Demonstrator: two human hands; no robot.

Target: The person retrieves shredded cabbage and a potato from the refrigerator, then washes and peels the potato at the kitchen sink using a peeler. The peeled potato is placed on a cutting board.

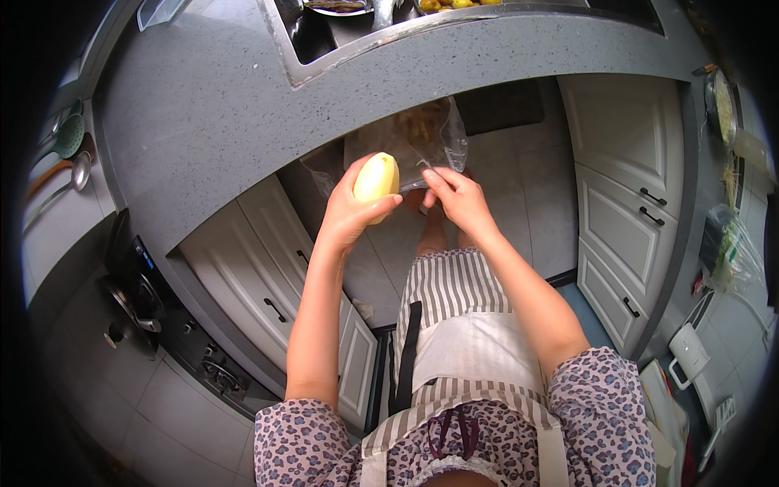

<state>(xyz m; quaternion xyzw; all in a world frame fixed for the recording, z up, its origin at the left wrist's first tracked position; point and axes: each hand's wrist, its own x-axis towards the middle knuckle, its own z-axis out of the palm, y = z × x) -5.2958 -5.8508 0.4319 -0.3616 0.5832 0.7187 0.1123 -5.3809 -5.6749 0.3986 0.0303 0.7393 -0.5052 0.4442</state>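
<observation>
A peeled, pale yellow potato [382, 178] rests in my left hand [348, 210], the thumb across its lower end and the fingers behind it. Just to its right, apart from the potato, is my right hand [457, 199]. Its thumb and index finger pinch a small thin object [425, 164], mostly hidden by the fingers; its kind is unclear. Below and beyond both hands, a clear plastic bag [456, 146] hangs open near the floor, with brownish scraps [425, 122] inside.
A speckled grey countertop [201, 140] curves ahead, with a sink [293, 72] holding several small yellow potatoes [461, 3]. Left are a gas hob [222, 371] and hanging utensils [70, 137]. White cabinets [621, 128] flank the floor; a white kettle-like appliance [689, 353] stands right.
</observation>
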